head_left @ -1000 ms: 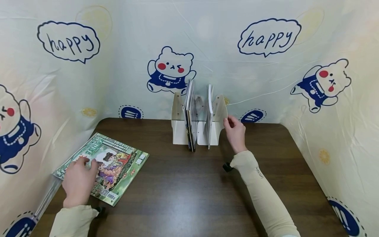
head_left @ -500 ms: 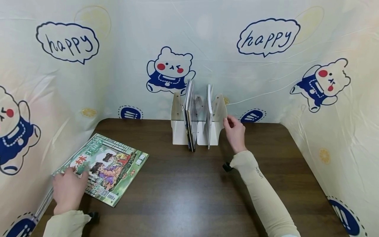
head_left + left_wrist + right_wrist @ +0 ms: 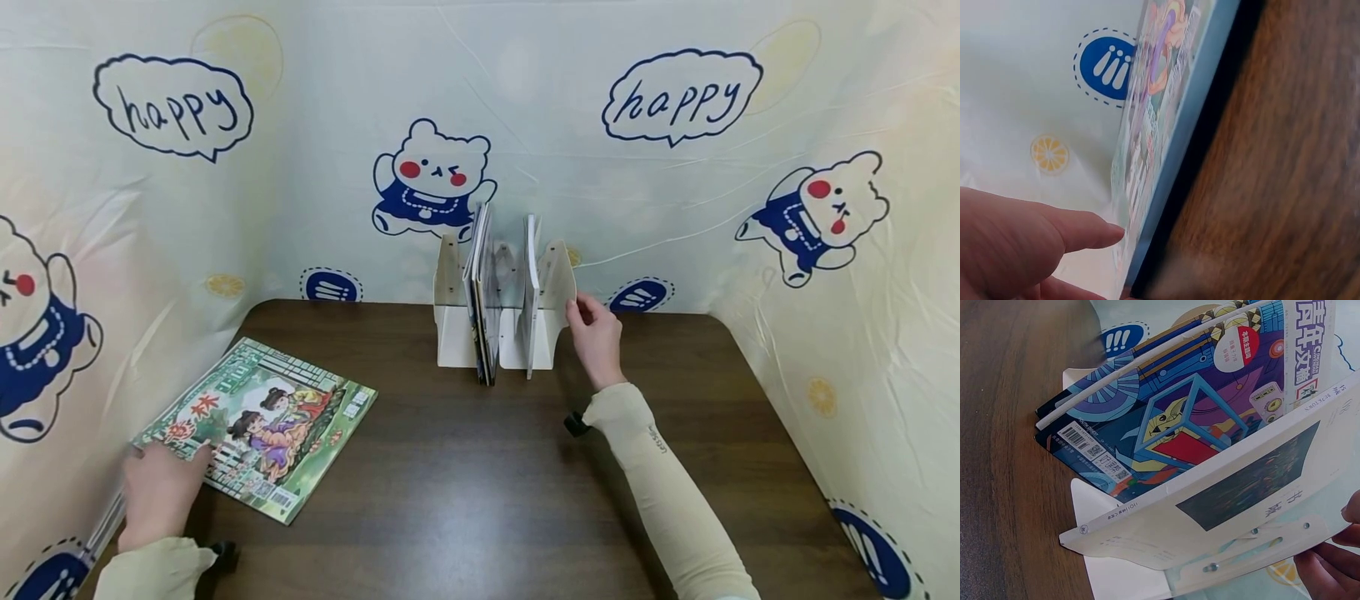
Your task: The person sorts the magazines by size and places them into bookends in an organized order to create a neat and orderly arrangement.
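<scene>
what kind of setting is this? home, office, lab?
Likely a staged tabletop recording booth, not a lived-in room: a dark wood table is screened on three sides by a cartoon bear curtain. Only props are a white book rack and a magazine under the left hand.

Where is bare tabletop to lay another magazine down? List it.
Bare wood spans between the magazine and the right hand, in front of the book rack. Right of that arm is free too. The left corner by the left hand is crowded.
</scene>
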The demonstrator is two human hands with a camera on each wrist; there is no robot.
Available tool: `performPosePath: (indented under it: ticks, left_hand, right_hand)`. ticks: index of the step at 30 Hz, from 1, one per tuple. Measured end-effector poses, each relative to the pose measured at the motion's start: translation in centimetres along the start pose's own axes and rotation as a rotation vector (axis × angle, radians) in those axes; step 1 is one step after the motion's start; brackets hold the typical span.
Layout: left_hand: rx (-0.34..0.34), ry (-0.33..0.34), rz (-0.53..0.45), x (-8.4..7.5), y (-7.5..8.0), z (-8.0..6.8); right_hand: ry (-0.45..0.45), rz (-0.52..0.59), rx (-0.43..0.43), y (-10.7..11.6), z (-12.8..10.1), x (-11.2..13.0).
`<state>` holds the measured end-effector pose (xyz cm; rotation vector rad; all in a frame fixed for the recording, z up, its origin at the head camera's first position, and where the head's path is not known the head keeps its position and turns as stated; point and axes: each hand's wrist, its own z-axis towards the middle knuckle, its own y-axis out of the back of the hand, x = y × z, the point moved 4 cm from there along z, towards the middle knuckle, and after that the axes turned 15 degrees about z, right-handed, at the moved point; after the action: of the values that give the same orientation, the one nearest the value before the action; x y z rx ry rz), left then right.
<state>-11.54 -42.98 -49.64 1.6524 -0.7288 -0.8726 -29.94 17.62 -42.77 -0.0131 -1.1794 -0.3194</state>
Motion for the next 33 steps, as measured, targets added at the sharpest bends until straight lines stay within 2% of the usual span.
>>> performPosePath:
  ticks: [7,10,13,17,22,27,33]
  left_hand:
    - [0.004,-0.004,0.043,0.8,0.3,0.5]
    - [0.061,0.035,0.043,1.1,0.4,0.6]
    - [0.138,0.108,0.005,1.5,0.3,0.6]
    - [0.177,0.151,-0.015,1.5,0.4,0.6]
    - [0.201,0.137,0.006,1.3,0.5,0.5]
    - [0.227,0.153,-0.048,1.5,0.1,0.4]
    - [0.201,0.113,-0.032,1.6,-0.1,0.7]
  right_hand:
    - [-0.004,-0.004,0.001,-0.1,0.0,0.0]
    - [-0.007,-0.002,0.004,0.0,-0.1,0.0]
    - [-0.009,0.005,0.004,0.0,-0.2,0.1]
    - [-0.008,0.012,0.005,0.0,-0.2,0.1]
    - [-0.009,0.011,0.003,0.0,-0.2,0.0]
    - [-0.008,0.006,0.002,0.0,-0.2,0.0]
    - [-0.013,0.01,0.006,0.0,-0.2,0.0]
